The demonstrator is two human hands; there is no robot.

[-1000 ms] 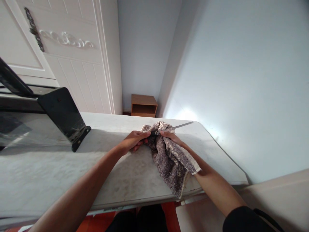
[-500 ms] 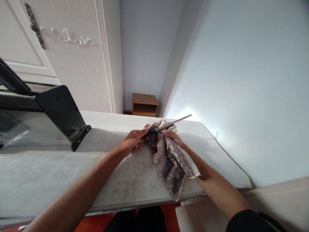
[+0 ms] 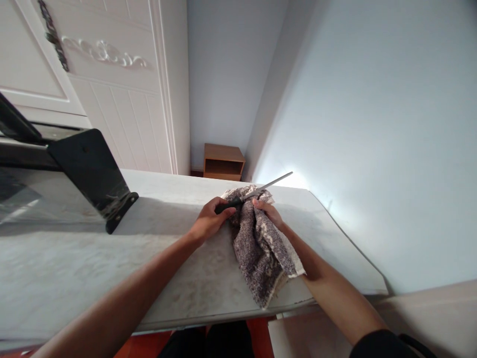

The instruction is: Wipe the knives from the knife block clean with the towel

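Note:
My left hand (image 3: pixel 213 219) is closed around the black handle of a tool with a long, narrow grey metal blade (image 3: pixel 269 183); whether it is a knife or a file I cannot tell. The blade slants up and to the right, its tip clear of the cloth. A brown-and-cream towel (image 3: pixel 255 248) lies bunched beneath the handle and drapes toward the table's front edge. My right hand (image 3: pixel 271 213) grips the towel just below the blade's base, thumb on top and the other fingers hidden by fabric.
The white table (image 3: pixel 179 288) has grey smudges and ends at the right near a pale wall (image 3: pixel 372 124). A black metal bracket (image 3: pixel 91 174) of some equipment stands at left. Beyond are a white cabinet (image 3: pixel 122 114) and a small brown wooden nightstand (image 3: pixel 223 153).
My left hand has shifted its hold on the handle, the thumb now lower along its near side. The blade tip has moved slightly left and up. My right hand stays on the towel.

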